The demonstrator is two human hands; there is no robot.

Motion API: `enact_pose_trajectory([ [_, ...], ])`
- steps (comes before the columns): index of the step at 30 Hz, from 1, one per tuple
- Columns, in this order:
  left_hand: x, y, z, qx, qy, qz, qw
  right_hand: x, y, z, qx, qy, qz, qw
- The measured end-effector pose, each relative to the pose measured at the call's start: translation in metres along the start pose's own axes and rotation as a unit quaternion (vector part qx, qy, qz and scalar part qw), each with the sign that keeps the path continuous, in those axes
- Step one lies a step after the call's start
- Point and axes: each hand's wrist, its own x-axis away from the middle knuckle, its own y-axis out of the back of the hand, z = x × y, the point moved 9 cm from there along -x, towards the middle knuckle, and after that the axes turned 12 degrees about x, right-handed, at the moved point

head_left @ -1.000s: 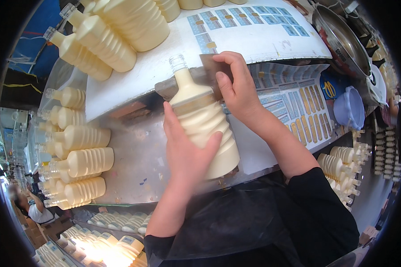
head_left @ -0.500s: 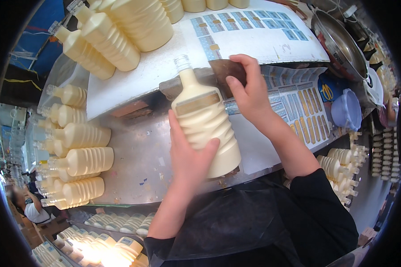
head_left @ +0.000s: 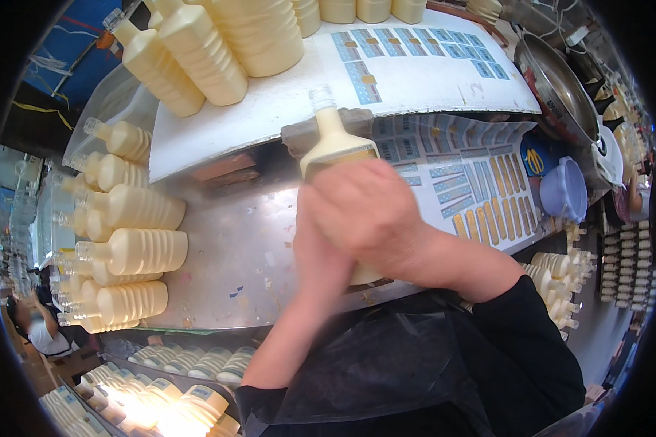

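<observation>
At the left of the metal bench (head_left: 248, 240), about seven cream-filled bottles (head_left: 135, 251) are being kept lying on their sides in a stack, necks pointing left, though those underneath are partly hidden and the count is uncertain. Further back, on the raised white board (head_left: 284, 98), roughly eight more ribbed bottles (head_left: 197, 51) are being stored lying down. In the middle, one capless bottle (head_left: 333, 142) is being held upright over the bench, just in front of a grey block (head_left: 299, 135). It is being gripped low on its left flank by the left hand (head_left: 315, 251), fingers wrapped shut around the body. Since half a second ago, the right hand (head_left: 364, 211) has been brought away from the block and laid flat across the bottle's front, fingers closed over it and motion-blurred, which suggests a label is being pressed or smoothed on. To the right, two sheets of blue and yellow labels (head_left: 459, 175) are being kept spread out, with one lilac tub (head_left: 565, 189) and one steel bowl (head_left: 554, 87) beyond.
</observation>
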Motion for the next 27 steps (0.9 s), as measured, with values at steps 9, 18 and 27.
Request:
enact_pose_trajectory([
  [9,0.000,-0.006,0.021,-0.037,-0.017,0.024,0.999,-0.010,-0.041,0.040,0.054,0.064,0.107,0.991],
  [18,0.001,-0.005,-0.015,-0.231,-0.117,0.041,0.965,0.035,0.000,-0.087,-0.114,-0.283,0.011,0.952],
  [27,0.002,0.001,-0.008,-0.121,-0.103,-0.009,0.987,0.096,-0.024,-0.146,-0.237,-0.427,-0.019,0.872],
])
